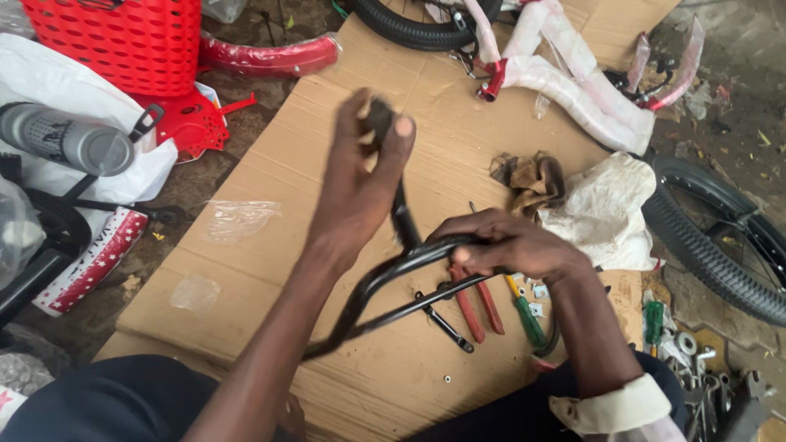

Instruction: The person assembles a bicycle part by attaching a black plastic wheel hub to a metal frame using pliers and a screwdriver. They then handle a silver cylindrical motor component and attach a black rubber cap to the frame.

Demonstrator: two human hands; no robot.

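My left hand (360, 176) is raised over the cardboard, fingers closed around the black grip end (379, 117) of a black bicycle handlebar (385, 278). My right hand (512, 245) grasps the curved black tubing of the same handlebar lower down, at the middle right. The bar bends down toward my lap. Red-handled pliers (479, 307) and a green-handled screwdriver (528, 315) lie on the cardboard just under my right hand.
A flat cardboard sheet (327, 147) covers the ground. A red plastic basket (123, 41), red mudguard (270, 56) and grey bottle (65, 139) are at the left. A wrapped bicycle frame (573, 82) lies at the top, a wheel (720, 237) and rags (602, 209) at the right.
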